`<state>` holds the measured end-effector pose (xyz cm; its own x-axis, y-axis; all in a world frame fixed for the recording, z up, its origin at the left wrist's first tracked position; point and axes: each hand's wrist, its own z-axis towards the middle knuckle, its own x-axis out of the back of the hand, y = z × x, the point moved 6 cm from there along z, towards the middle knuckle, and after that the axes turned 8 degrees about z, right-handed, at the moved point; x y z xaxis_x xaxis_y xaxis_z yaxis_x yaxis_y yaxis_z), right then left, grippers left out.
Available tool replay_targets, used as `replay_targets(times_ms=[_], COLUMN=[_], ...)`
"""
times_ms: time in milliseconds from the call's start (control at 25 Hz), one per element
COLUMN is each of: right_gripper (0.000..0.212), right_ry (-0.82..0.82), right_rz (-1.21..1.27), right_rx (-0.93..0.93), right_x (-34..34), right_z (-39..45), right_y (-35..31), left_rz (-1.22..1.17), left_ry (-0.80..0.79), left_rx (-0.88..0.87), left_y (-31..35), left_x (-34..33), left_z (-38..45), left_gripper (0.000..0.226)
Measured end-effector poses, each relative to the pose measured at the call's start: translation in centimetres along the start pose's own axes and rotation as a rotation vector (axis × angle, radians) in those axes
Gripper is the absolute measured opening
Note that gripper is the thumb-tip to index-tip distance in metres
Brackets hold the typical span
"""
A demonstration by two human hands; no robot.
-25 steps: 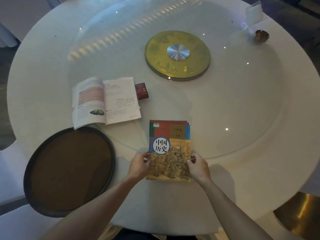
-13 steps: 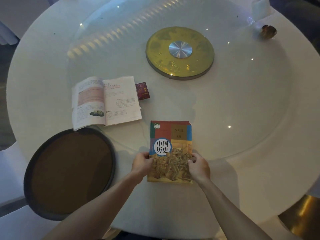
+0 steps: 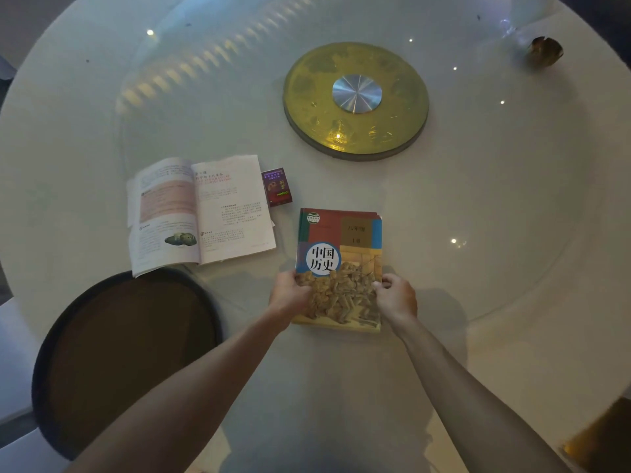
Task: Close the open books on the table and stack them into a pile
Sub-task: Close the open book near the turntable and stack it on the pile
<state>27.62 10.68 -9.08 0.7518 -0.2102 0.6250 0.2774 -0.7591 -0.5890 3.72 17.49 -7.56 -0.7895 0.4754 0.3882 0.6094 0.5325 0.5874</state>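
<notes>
A closed history book (image 3: 345, 244) with a red, blue and tan cover lies face up near the table's front; edges of another closed book show under it. My left hand (image 3: 288, 297) grips its lower left edge and my right hand (image 3: 396, 297) grips its lower right edge. An open book (image 3: 199, 213) with white pages and a small picture lies flat to the left, apart from both hands.
A small dark red box (image 3: 277, 186) sits beside the open book's right page. A round dark tray (image 3: 129, 356) overhangs the white round table (image 3: 495, 206) at front left. A gold turntable hub (image 3: 356, 99) sits mid-table, a small brass object (image 3: 544, 51) at far right.
Both hands keep hold of the closed book's lower edges. The book stays in nearly the same place; the view has shifted slightly.
</notes>
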Motion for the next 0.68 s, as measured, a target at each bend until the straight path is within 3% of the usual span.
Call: replay_targets(times_ms=[320,480,680], right_gripper=[0.025,0.034,0.041], right_ry=[-0.006,0.034,0.153], right_rz=[0.081,0.02,-0.076], right_rx=[-0.017,-0.002,0.293], right_x=[0.1,0.0,-2.0], right_z=[2.2,2.1,0.2], right_y=[-1.9,-2.9,-11.4], left_rz=[-0.031,-0.072,-0.083], left_ry=[-0.007,-0.033,0.217], left_rx=[-0.06,-0.083,-0.099], left_y=[0.8,1.2,0.3], left_x=[0.7,1.9,9.3], left_z=[2.7,2.2,2.6], left_gripper=[0.054,0.035,0.04])
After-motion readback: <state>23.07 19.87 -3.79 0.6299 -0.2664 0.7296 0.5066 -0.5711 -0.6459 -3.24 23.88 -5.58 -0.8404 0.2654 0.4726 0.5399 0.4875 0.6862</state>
